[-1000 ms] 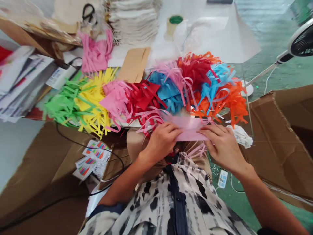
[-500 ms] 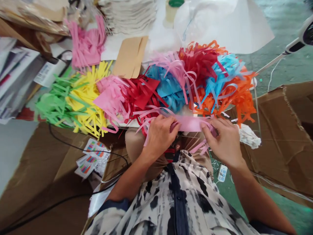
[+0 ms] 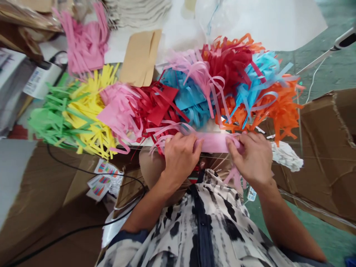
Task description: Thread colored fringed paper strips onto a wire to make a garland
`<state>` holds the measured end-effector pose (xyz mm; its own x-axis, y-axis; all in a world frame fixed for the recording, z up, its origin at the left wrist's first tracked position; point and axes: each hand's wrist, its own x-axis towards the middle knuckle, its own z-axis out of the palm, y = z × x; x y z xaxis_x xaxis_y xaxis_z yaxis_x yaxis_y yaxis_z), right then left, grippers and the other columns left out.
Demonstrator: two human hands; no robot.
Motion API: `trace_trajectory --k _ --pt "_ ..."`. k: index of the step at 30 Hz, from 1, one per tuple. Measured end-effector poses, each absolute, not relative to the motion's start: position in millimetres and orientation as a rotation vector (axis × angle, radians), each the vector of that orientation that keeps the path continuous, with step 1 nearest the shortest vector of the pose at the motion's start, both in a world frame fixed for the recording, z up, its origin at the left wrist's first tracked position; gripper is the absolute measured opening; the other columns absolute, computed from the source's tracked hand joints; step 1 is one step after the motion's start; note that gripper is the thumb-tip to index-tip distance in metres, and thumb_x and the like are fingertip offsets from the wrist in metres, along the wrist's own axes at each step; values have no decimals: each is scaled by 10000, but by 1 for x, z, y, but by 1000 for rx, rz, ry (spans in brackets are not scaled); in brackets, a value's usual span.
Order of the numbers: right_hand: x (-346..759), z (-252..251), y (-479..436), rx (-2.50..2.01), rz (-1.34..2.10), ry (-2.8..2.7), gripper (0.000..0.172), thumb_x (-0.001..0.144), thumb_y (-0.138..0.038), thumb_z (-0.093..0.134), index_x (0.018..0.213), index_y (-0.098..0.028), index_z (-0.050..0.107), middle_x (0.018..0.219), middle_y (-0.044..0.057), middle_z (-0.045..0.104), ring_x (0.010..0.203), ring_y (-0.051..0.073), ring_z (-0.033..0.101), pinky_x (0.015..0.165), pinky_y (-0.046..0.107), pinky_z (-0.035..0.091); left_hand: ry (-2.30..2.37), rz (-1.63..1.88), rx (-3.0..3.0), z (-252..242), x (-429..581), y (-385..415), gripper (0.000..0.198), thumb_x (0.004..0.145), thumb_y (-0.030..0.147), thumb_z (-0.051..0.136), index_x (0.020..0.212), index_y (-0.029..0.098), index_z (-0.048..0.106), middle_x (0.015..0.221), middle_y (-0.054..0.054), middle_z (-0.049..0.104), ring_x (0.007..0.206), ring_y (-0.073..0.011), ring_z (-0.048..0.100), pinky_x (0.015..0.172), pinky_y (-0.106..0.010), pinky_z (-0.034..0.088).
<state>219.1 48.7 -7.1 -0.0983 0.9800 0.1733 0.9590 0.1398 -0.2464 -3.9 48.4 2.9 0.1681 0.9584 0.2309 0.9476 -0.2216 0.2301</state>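
Pink paper strip (image 3: 214, 142) now bunches between our left hand (image 3: 180, 159) and right hand (image 3: 250, 159): a second ago our fingers lay spread across it, and now both hands pinch it, closer together, with loose strands trailing. We hold it against the front edge of the multicoloured cut-paper fringes (image 3: 178, 100).

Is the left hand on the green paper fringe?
No, the left hand holds one end of the pink paper strip, well away from the green paper fringe.
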Motion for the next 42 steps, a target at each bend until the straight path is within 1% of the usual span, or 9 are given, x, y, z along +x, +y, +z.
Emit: trace_trajectory --k 11,15,18,21,23,27,32,37,42 --pt "218 -5 54 -1914 170 -2148 461 1076 -528 476 857 -206 722 883 127 733 894 313 607 800 432 391 1980 454 2411 -6 -2 52 286 1072 407 609 880 213 694 814 -77 744 863 -283 633 762 -420 379" --pt "217 -2 54 -1954 205 -2157 484 1076 -535 467 927 -179 758 931 146 754 939 334 626 812 437 389 2082 614 2348 -3 -6 50 282 1063 448 629 1140 194 725 1056 -114 774 1024 -316 651 875 -467 433" --pt "216 0 54 -1959 187 -2171 487 1080 -525 463 943 -166 761 942 155 757 950 341 633 811 441 390 2083 821 2308 4 -5 37 311 1088 353 596 1372 258 682 1314 -109 746 1232 -321 632 1018 -499 434" --pt "214 -1 52 -1943 146 -2174 478 1083 -522 459 957 -169 756 955 153 762 949 340 638 799 438 388 1838 841 2418 6 5 19 395 1109 276 542 1490 342 624 1398 -47 746 1337 -303 622 1114 -522 392" --pt "212 -3 52 -1939 108 -2167 471 1084 -518 454 963 -173 750 964 152 766 950 340 641 794 436 387 1608 732 2518 2 13 10 433 1122 290 514 1547 335 584 1439 -36 739 1371 -293 625 1162 -540 364" --pt "218 -4 48 -1950 25 -2094 422 1067 -524 488 1048 -183 735 986 155 769 984 355 642 824 450 400 1450 569 2537 -10 22 8 402 1145 379 464 1479 253 648 1475 -61 725 1384 -282 636 1202 -567 346" --pt "238 8 24 -1844 -187 -1973 391 1061 -408 536 1345 -194 700 1307 171 751 1208 375 636 962 511 387 1437 485 2533 -13 20 10 388 1142 362 464 1491 326 630 1544 -48 676 1423 -282 612 1202 -602 319" --pt "238 1 1 -1526 -46 -2333 399 1018 -220 520 1346 -297 733 1328 53 795 1292 326 655 1046 518 338 1439 492 2567 -15 21 11 373 1134 368 481 1457 339 668 1546 -61 673 1407 -301 619 1168 -606 341" --pt "239 -15 3 -1535 65 -2376 430 1004 -212 563 1398 -312 702 1392 52 771 1333 351 636 1047 528 313 1350 490 2582 -10 0 18 349 1122 329 514 1413 366 702 1520 -36 696 1404 -278 630 1179 -597 334"
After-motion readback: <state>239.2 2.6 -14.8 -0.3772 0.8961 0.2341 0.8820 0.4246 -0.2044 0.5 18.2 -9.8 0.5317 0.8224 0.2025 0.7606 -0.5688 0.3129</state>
